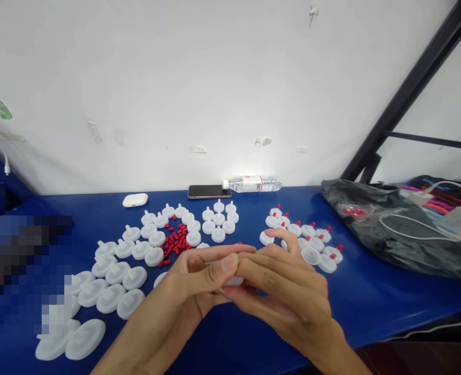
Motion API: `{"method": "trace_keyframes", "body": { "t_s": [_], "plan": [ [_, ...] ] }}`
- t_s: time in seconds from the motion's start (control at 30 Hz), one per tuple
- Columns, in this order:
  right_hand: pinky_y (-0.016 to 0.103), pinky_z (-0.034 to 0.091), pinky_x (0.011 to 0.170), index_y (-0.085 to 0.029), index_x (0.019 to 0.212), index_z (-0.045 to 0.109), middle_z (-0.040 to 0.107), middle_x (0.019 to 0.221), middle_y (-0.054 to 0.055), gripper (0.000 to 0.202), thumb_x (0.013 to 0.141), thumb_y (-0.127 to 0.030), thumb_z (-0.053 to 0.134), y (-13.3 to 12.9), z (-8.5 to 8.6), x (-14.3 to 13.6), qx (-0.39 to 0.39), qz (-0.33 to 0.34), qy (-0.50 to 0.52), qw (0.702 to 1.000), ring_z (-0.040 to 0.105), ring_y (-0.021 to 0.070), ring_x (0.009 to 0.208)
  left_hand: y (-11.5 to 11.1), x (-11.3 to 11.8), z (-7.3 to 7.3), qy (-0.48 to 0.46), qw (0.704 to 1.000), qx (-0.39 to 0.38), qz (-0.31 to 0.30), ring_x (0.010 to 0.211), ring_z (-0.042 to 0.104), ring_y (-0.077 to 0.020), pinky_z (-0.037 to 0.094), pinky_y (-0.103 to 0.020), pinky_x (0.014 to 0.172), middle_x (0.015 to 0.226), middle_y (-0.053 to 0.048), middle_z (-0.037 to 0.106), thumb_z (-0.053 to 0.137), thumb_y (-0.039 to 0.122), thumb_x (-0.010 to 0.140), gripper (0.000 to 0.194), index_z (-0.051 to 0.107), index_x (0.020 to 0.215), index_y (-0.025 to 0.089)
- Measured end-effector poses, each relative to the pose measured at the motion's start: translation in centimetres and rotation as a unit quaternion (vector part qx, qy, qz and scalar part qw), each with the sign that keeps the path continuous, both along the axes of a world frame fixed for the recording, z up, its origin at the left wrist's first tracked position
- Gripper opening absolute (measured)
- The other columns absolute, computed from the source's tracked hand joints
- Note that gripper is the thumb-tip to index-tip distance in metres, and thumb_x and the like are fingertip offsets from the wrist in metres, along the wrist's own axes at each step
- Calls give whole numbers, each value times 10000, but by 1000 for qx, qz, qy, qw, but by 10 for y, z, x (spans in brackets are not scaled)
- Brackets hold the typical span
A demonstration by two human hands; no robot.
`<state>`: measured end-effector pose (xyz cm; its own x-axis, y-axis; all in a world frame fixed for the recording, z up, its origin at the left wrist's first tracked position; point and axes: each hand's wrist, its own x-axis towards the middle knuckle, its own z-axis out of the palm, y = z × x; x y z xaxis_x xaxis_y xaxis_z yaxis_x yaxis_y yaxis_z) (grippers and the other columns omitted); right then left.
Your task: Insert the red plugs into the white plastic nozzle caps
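Note:
My left hand (199, 284) and my right hand (283, 284) meet at the front middle of the blue table. Between them is a white plastic nozzle lid (235, 280), mostly covered by my fingers. The left thumb presses against the right fingertips, and both hands are closed around the lid. A speck of red shows just above my fingers. Left of my hands lie many white nozzle lids (136, 277) with bare spouts, and a pile of small red caps (176, 240) among them. By my right hand, a group of lids with red caps on their spouts (315, 243) lies on the table.
At the back of the blue table (371, 312) lie a white earbud case (135, 200), a black phone (209, 191) and a clear bottle (253, 184) on its side. A dark plastic bag (394, 229) with cables fills the right, below a black metal frame (408, 83).

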<state>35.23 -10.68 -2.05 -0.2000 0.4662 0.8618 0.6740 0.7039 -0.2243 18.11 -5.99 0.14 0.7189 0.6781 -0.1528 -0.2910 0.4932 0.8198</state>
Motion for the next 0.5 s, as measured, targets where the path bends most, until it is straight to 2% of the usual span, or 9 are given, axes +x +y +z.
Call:
{"method": "trace_keyframes", "body": {
  "t_s": [0.1,0.17,0.2,0.27,0.33,0.4,0.47,0.5],
  "plan": [
    [412,376,1071,-192,1039,722,795,849,-30,116,939,-132,727,-1,2,1,-8,2,12,1000,697,122,718,-6,1,5,53,998,33,14,1235,660,-262,525,-316,1015,1196,-75,791,798,465,835,388,787,1135,219],
    [410,373,1090,-210,1043,708,787,843,-48,151,928,-116,730,-1,2,2,-31,8,33,999,701,118,722,-10,0,10,145,984,83,58,1354,573,-276,477,-347,1089,1318,-43,741,760,559,846,460,748,1206,274],
    [408,372,1100,-219,1045,699,781,846,-54,160,926,-116,728,-1,2,4,-46,6,46,998,700,115,723,-11,-1,13,202,968,122,83,1383,545,-281,462,-360,1107,1370,-25,712,734,596,852,492,721,1246,302],
    [397,407,1072,-234,1099,683,764,872,-49,206,923,-136,729,1,1,6,-80,-16,72,994,696,124,749,-11,-7,17,310,913,229,132,1384,538,-298,445,-386,1117,1419,-6,678,678,634,874,516,686,1294,335],
    [359,481,951,-257,1214,661,744,902,-34,319,916,-174,741,2,-2,8,-132,-50,76,987,687,148,800,-6,-18,20,398,828,352,179,1322,585,-331,440,-420,1099,1366,-15,711,645,625,885,483,707,1259,326],
    [321,506,838,-288,1262,654,729,906,-30,380,907,-202,758,3,-5,7,-210,-54,45,975,677,165,836,1,-34,20,474,739,425,223,1204,658,-367,463,-447,1030,1251,-35,770,631,596,878,442,739,1192,305],
    [310,499,833,-310,1161,694,728,890,-43,273,916,-205,753,2,-9,4,-288,-31,-6,957,675,167,852,8,-52,18,528,668,462,247,1026,727,-371,499,-446,908,1125,-37,811,580,559,898,393,749,1151,311],
    [311,492,847,-312,1093,707,732,885,-50,202,929,-198,738,2,-10,2,-317,-19,-30,948,676,166,858,11,-61,16,539,644,482,250,942,744,-361,508,-430,837,1054,-28,824,546,541,919,363,752,1127,328]
  ]
}}
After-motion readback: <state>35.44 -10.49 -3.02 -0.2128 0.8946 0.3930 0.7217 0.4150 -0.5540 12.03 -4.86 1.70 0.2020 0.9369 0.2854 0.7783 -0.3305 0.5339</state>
